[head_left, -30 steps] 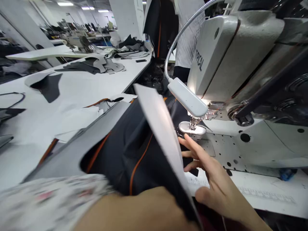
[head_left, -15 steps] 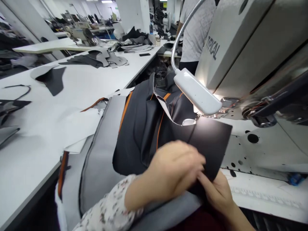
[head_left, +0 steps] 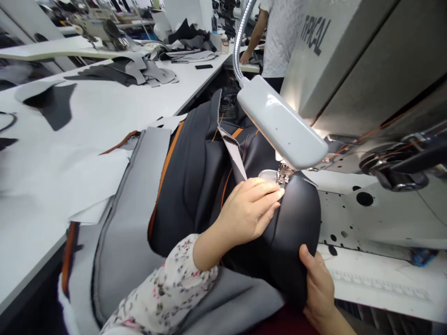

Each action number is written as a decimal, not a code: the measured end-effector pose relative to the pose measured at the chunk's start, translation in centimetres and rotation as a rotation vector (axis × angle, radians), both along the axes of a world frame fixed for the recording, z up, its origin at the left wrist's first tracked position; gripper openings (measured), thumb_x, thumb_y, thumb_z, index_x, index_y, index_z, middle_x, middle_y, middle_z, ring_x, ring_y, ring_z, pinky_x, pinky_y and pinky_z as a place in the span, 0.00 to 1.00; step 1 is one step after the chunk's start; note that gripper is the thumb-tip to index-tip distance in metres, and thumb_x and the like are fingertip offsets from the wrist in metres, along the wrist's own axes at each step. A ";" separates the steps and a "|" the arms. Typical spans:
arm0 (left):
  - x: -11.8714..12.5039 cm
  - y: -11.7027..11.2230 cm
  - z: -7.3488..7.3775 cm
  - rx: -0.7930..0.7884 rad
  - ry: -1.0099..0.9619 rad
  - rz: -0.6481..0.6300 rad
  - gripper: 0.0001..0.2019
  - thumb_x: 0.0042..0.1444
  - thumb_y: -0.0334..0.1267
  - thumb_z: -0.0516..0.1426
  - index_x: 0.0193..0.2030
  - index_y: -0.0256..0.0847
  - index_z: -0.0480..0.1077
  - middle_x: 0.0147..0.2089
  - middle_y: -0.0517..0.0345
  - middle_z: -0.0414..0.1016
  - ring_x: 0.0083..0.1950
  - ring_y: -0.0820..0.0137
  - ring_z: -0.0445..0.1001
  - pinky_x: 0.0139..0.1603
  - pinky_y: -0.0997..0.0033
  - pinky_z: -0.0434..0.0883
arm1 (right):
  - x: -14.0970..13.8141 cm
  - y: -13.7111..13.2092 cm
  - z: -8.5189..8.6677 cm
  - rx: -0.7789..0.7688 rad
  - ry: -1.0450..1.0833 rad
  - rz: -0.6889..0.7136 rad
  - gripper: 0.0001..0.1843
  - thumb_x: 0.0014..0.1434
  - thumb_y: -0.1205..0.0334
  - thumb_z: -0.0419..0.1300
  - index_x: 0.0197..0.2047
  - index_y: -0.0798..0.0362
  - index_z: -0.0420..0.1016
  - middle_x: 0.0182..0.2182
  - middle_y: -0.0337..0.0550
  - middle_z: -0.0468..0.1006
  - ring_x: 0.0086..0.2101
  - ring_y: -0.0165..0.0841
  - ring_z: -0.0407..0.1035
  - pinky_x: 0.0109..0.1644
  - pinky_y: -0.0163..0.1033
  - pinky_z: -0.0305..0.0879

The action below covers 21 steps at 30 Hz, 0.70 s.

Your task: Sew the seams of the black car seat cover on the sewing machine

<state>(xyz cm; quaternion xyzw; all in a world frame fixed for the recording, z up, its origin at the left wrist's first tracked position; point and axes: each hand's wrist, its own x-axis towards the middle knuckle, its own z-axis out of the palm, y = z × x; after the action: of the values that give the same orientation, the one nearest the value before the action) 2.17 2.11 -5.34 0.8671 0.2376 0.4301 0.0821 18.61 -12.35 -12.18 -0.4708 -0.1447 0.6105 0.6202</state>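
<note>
A black leather-like cover (head_left: pixel 192 172) with orange stitching and grey backing lies bunched under the sewing machine's presser foot (head_left: pixel 284 173). My left hand (head_left: pixel 249 209) rests on it, fingers stretched out along the seam just in front of the foot. At the near right, my right hand (head_left: pixel 319 284) grips the edge of the smooth black panel (head_left: pixel 296 228), thumb on top and the other fingers mostly hidden beneath. The panel curves down toward me. A light grey strip (head_left: pixel 235 156) sticks up from the cover left of the foot.
A white lamp (head_left: pixel 282 123) on a bendy neck hangs over the needle area, below the machine head (head_left: pixel 335 60). Cut grey pieces (head_left: pixel 129 70) and a phone (head_left: pixel 204 66) lie on the white table (head_left: pixel 94 111). A person in a light shirt (head_left: pixel 284 37) stands behind.
My hands were together at the panel's near edge; my left has moved up to the presser foot, my right keeps the edge lower down. The panel now bends downward. The view has shifted slightly.
</note>
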 end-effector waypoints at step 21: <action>0.2 -0.2 -0.1 0.085 0.021 0.085 0.15 0.69 0.38 0.55 0.56 0.36 0.77 0.54 0.49 0.82 0.55 0.61 0.76 0.56 0.58 0.73 | 0.1 1.0 1.0 0.045 -0.012 -0.059 0.17 0.61 0.51 0.67 0.48 0.51 0.86 0.41 0.51 0.86 0.55 0.51 0.77 0.66 0.58 0.68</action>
<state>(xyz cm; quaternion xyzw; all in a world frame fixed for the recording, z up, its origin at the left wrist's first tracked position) 2.38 1.89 -5.42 0.8633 0.2566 0.4339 0.0245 18.73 -11.38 -11.16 -0.4642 -0.1483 0.5859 0.6475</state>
